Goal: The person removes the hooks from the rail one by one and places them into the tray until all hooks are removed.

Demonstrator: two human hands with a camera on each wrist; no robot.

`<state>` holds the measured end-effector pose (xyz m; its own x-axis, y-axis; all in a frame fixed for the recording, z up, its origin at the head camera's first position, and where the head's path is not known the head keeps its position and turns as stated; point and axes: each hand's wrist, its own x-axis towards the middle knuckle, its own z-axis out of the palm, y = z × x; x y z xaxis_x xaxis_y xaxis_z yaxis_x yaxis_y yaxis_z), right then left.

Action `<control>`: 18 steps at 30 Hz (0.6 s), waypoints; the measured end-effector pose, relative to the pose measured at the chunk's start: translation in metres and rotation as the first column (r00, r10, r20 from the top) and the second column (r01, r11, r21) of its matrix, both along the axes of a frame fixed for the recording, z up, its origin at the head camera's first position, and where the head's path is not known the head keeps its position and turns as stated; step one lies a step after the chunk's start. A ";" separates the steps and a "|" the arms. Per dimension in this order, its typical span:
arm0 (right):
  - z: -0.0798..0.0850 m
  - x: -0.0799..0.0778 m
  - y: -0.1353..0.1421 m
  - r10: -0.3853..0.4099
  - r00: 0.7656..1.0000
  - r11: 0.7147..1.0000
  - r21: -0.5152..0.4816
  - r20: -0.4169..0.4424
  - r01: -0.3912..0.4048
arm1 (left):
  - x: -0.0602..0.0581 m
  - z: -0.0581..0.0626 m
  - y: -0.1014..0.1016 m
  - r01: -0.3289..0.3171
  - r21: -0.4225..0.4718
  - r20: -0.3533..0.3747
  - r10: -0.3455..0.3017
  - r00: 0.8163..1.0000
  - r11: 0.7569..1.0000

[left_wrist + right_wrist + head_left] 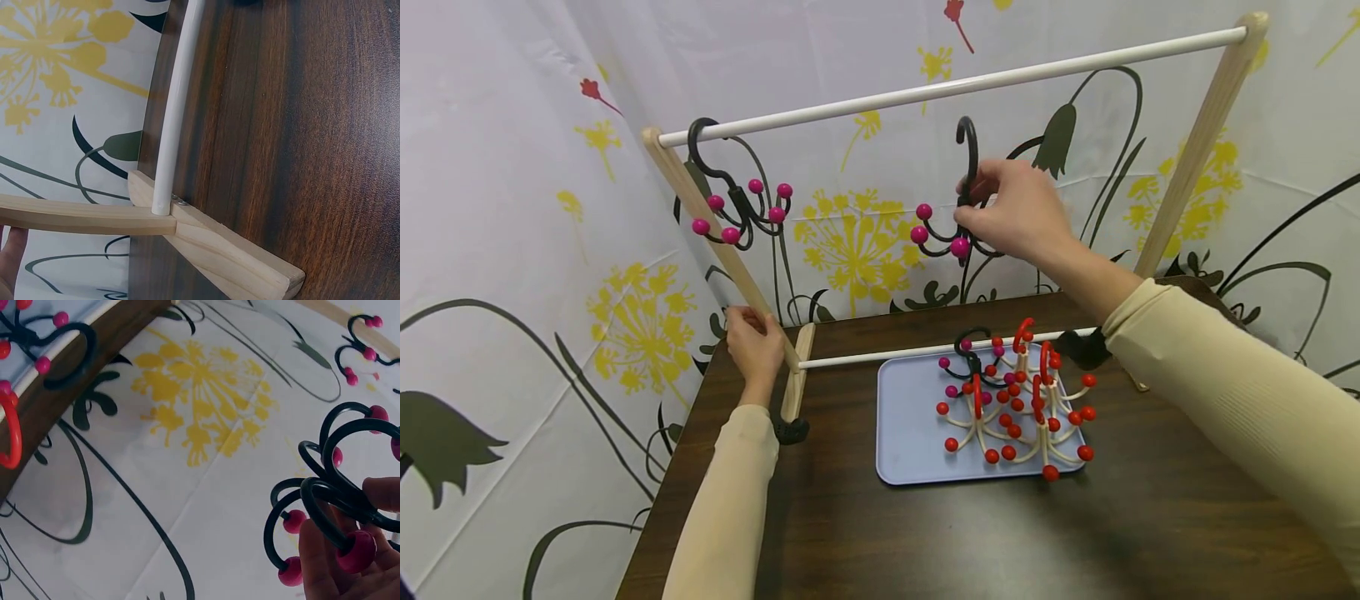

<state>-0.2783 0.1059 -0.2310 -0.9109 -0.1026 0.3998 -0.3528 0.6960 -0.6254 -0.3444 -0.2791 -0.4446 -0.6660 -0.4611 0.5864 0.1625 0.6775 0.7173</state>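
My right hand (1018,208) pinches a black multi-arm hook hanger with pink ball tips (959,247) by its stem, its hook pointing up just below the white top rod (880,98). In the right wrist view, the hanger's curved arms (325,481) spread around my fingers (319,550). My left hand (754,348) grips the rack's left wooden post (722,225) low down, near its foot (797,375). A similar black hanger with pink balls (741,204) hangs from the rod's left end.
A pale blue tray (895,442) on the dark wooden table (850,533) carries several cream hangers with red balls (1043,437) and a black one with pink balls (973,362). The lower white rod (857,358) runs behind it. A flower-patterned curtain (512,208) hangs behind the rack.
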 end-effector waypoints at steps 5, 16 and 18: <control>-0.025 0.004 -0.015 0.053 0.996 0.998 0.016 0.069 -0.054 | 0.001 0.000 -0.001 -0.002 -0.003 -0.001 0.002 1.000 1.000; -0.082 0.015 -0.056 0.088 0.975 0.970 0.205 0.204 -0.130 | 0.000 0.000 -0.001 0.002 -0.003 0.001 -0.002 1.000 1.000; -0.092 0.016 -0.062 0.096 0.969 0.962 0.229 0.227 -0.149 | 0.000 0.000 -0.001 0.006 -0.002 0.001 -0.006 1.000 1.000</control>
<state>-0.2626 0.0437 -0.3226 -0.9459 -0.2885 0.1485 -0.3231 0.7952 -0.5131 -0.3442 -0.2801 -0.4444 -0.6691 -0.4556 0.5871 0.1662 0.6782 0.7158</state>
